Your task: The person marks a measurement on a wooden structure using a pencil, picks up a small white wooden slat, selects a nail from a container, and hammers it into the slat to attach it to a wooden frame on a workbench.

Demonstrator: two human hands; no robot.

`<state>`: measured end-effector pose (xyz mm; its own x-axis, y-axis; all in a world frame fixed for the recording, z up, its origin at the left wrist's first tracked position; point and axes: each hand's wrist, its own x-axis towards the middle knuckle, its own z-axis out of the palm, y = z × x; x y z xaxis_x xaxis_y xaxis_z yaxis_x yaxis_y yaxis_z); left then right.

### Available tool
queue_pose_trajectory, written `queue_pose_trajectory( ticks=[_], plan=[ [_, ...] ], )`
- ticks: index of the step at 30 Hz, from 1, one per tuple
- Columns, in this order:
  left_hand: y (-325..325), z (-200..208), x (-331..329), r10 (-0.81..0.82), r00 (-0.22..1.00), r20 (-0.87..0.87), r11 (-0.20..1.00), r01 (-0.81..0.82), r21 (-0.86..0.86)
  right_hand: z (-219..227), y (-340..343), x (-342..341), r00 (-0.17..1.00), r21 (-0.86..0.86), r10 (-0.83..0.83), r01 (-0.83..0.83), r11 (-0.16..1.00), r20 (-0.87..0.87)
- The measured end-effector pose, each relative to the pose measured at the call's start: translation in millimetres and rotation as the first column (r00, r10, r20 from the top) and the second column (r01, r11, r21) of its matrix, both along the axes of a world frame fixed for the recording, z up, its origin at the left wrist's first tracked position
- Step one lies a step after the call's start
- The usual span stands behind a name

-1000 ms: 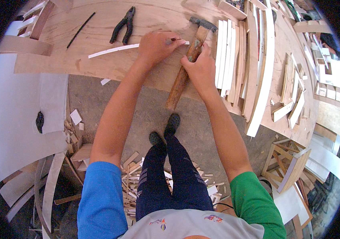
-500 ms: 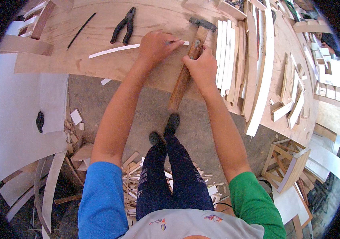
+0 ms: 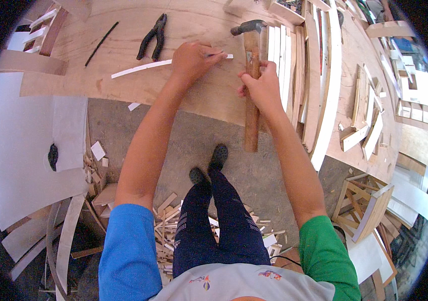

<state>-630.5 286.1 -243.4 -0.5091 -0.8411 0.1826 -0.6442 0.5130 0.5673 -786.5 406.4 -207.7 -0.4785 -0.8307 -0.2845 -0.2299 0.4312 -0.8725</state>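
A workbench is seen from above, with 2 bare forearms stretched over it from the lower edge. The left forearm is angled up from 7 o'clock, and the left hand (image 3: 192, 62) is set between 11 and 12 o'clock, back uppermost, with thumb and fingers drawn narrowly together. A thin white strip (image 3: 141, 68) is partly covered by it; the strip's 2 ends are seen on either side. Whether something small is pinched in the fingertips cannot be told.

The right forearm is raised from 4 o'clock toward 1 o'clock. There, the handle of a hammer (image 3: 251, 120) is held by the right hand (image 3: 264, 85), fingers curled around its middle. The hammer's head is pointed to 12 o'clock, and its lower end is seen past the bench edge, over the floor.

The wooden bench top (image 3: 123, 90) is marked with scuffs. Black pliers (image 3: 157, 42) are laid at 11 o'clock, with a thin black rod (image 3: 102, 43) beyond them, toward 10. Wooden strips (image 3: 277, 60) are lined up at 1 o'clock, and offcuts (image 3: 360, 98) are scattered toward 3.

The grey floor (image 3: 184, 135) is littered with scrap wood (image 3: 166, 220) at 7 o'clock. A wooden frame (image 3: 374, 213) is placed at 4 o'clock, and a large white sheet (image 3: 18, 150) at 9.
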Motion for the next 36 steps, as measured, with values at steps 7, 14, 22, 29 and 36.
queue_pose_trajectory(
  ticks=[7, 14, 22, 29, 36],
  plan=[
    [3, 4, -2, -0.005, 0.999, -0.045, 1.000, 0.005, 0.000, 51, 46, 2, 0.869, -0.031, 0.280, -0.320, 0.947, -0.408],
    [4, 7, -1, -0.009, 0.999, -0.050, 1.000, 0.008, -0.024, 59, 54, 11, 0.836, -0.015, 0.353, -0.395, 0.919, -0.421],
    [7, 3, 1, -0.018, 1.000, -0.021, 0.996, 0.016, -0.090, 65, 63, 18, 0.846, -0.100, 0.289, -0.369, 0.924, -0.449],
    [7, 4, -1, 0.013, 0.999, -0.036, 0.996, -0.016, -0.093, 65, 57, 18, 0.817, 0.022, 0.373, -0.405, 0.914, -0.440],
    [6, 1, 1, -0.041, 0.999, -0.027, 0.992, 0.038, -0.119, 69, 57, 19, 0.796, -0.118, 0.306, -0.423, 0.898, -0.522]
  ],
)
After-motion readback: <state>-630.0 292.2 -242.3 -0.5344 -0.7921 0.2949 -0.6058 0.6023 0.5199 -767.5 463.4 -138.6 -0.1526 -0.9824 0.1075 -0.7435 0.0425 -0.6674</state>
